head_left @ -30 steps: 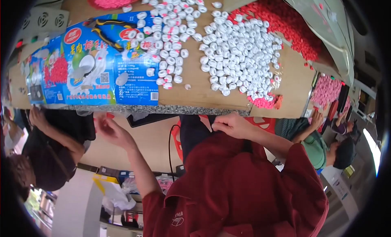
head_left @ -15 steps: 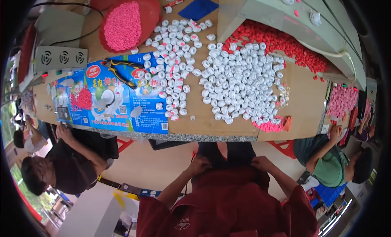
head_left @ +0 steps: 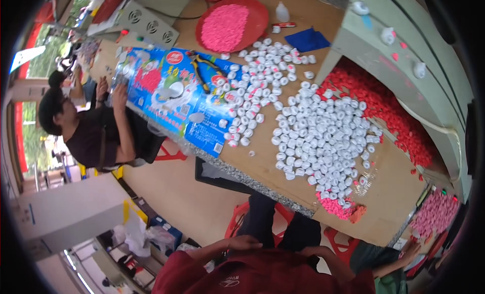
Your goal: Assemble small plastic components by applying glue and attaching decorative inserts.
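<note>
Both my hands are low at my waist, away from the table, by the front edge of my dark red shirt [head_left: 252, 274]. My left hand [head_left: 245, 242] rests against the shirt front above my dark trousers, its fingertips partly lost against the cloth. To its right, my right hand [head_left: 316, 251] is at the other side of the shirt front, its fingers mostly hidden. Whether either hand grips the cloth cannot be made out. Ahead on the table lie a big heap of small white ring-like pieces [head_left: 318, 137] and a looser group of white pieces [head_left: 247, 119], some with pink bits.
Pliers [head_left: 204, 71] lie on a blue printed sheet [head_left: 202, 134]. Behind are a red plate of pink pieces [head_left: 260, 21], a blue cloth [head_left: 307, 39] and a small bottle [head_left: 282, 12]. Red pieces [head_left: 389, 107] fill a pale machine's opening [head_left: 404, 56]. Co-workers sit at left [head_left: 83, 127] and right.
The view has turned, so the table now slants down to the right and the left co-worker shows more fully. My hands stay at my waist, now lower in the picture and nearer my body.
</note>
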`<control>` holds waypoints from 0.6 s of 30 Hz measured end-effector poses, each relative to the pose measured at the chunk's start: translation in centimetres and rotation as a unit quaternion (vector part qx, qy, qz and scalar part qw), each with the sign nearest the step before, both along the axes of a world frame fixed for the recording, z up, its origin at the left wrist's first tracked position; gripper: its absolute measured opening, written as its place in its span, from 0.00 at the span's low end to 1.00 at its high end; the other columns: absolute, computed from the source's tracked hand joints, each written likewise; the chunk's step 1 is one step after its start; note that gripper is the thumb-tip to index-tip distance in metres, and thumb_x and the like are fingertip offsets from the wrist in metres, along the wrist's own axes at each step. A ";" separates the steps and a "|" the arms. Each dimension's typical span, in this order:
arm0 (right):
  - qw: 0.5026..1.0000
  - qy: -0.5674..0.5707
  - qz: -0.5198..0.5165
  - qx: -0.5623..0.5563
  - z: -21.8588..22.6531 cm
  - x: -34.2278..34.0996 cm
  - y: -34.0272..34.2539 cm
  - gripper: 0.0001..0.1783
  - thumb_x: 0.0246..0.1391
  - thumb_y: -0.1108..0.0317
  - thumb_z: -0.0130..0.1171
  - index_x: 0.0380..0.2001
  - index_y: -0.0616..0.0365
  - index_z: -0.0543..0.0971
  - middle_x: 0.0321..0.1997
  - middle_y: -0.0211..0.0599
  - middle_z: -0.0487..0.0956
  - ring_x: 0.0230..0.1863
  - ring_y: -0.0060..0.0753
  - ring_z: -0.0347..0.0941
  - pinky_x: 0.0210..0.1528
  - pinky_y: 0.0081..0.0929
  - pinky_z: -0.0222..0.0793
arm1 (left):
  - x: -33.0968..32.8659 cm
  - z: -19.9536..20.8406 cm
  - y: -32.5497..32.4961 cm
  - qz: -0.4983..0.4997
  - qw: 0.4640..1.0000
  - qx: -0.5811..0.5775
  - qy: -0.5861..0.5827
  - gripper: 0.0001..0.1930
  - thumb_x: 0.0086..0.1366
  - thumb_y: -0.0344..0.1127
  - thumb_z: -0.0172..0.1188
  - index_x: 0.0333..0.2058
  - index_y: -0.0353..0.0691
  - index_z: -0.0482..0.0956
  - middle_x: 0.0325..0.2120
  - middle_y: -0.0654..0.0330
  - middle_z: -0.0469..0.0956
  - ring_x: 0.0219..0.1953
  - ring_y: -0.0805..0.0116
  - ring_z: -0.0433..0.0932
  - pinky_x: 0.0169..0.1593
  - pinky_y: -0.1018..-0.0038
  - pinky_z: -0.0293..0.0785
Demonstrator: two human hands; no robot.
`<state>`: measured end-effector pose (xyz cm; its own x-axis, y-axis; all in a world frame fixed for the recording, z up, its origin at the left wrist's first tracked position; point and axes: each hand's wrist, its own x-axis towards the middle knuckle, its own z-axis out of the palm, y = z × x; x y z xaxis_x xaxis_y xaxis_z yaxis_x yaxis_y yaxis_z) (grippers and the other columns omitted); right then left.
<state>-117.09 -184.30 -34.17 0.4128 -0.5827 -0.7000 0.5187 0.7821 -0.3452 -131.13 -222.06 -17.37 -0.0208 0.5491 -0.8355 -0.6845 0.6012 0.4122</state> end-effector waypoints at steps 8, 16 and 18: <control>0.804 0.541 -0.129 0.212 -7.5 -7.5 -5.3 0.20 0.47 0.51 0.52 0.31 0.60 0.74 0.27 0.44 0.75 0.31 0.40 0.73 0.36 0.37 0.67 | 1.1 -5.7 -1.7 0.184 0.971 -0.050 -0.142 0.17 0.62 0.49 0.48 0.38 0.44 0.74 0.20 0.65 0.74 0.19 0.79 0.71 0.22 0.83 0.65; 0.830 0.527 -0.063 0.172 -13.3 -6.5 -11.7 0.19 0.46 0.56 0.49 0.36 0.59 0.73 0.37 0.46 0.75 0.39 0.42 0.71 0.43 0.39 0.65 | 2.5 -8.8 0.2 0.119 0.957 -0.219 0.147 0.15 0.61 0.46 0.50 0.34 0.40 0.77 0.22 0.52 0.77 0.27 0.60 0.77 0.31 0.69 0.72; 0.835 0.526 -0.071 0.147 -13.0 -4.5 -12.9 0.19 0.46 0.56 0.48 0.36 0.59 0.73 0.37 0.46 0.75 0.39 0.42 0.71 0.43 0.39 0.65 | 4.2 -10.2 1.9 0.078 0.943 -0.243 0.213 0.14 0.59 0.45 0.51 0.34 0.42 0.78 0.25 0.50 0.77 0.32 0.52 0.77 0.35 0.64 0.72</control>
<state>-121.55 -197.20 -47.21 -0.5792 -0.3132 -0.7526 0.1434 0.8697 -0.4722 -126.92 -220.21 -27.62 -0.4604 0.0652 -0.8853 -0.6154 0.6953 0.3713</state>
